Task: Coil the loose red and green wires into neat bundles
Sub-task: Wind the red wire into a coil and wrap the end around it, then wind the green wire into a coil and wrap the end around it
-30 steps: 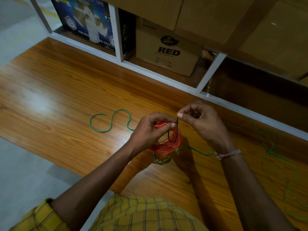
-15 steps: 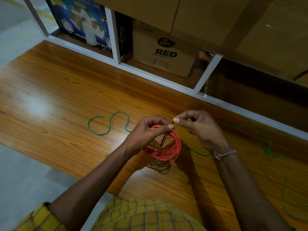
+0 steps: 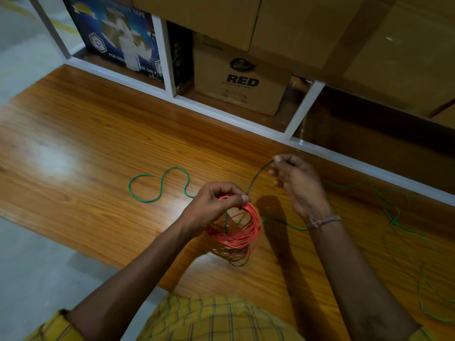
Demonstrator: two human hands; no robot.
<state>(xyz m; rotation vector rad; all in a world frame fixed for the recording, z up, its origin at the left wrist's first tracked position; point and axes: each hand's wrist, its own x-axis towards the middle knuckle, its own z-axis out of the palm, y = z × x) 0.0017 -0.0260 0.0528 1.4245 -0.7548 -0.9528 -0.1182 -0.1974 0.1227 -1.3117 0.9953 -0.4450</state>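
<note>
A coil of red wire (image 3: 242, 230) hangs from my left hand (image 3: 216, 200), which pinches its top between thumb and fingers above the wooden table (image 3: 86, 148). A short dark strand (image 3: 257, 177) rises from that pinch point up to my right hand (image 3: 299, 183), whose fingertips pinch its far end. The loose green wire (image 3: 160, 185) snakes in an S on the table left of my hands, passes under the red coil, and spreads in loose loops at the right (image 3: 403, 227).
A white shelf frame (image 3: 302, 112) runs along the table's far edge. Behind it stand a cardboard box marked RED (image 3: 242, 82) and a blue printed box (image 3: 118, 38). Grey floor (image 3: 32, 267) lies at the near left.
My right hand has pulled the dark strand up and to the right, drawing it out straight from the coil. The left hand stays pinching the red coil.
</note>
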